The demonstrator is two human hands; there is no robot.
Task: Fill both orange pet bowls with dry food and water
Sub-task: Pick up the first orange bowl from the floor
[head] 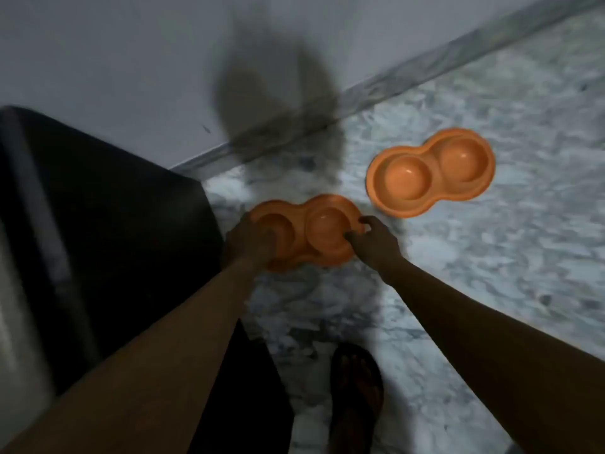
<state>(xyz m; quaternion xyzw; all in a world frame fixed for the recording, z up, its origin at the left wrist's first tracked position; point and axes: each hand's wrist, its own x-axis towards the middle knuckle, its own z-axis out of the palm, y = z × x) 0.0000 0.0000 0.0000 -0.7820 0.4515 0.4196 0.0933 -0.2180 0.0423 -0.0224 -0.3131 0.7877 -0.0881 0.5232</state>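
Two orange double pet bowls lie on the marble floor. The nearer bowl (322,232) sits beside a dark piece of furniture, and both its cups look empty. My left hand (250,242) grips its left end, covering part of the left cup. My right hand (371,239) holds its right rim with thumb and fingers. The farther bowl (430,173) lies alone to the upper right, untouched, its two cups empty and shiny. The view is blurred by motion.
A dark furniture piece (108,231) fills the left side. A pale wall (131,60) with a grey skirting runs diagonally behind the bowls. My sandalled foot (357,398) stands on the floor (507,273) at the bottom centre.
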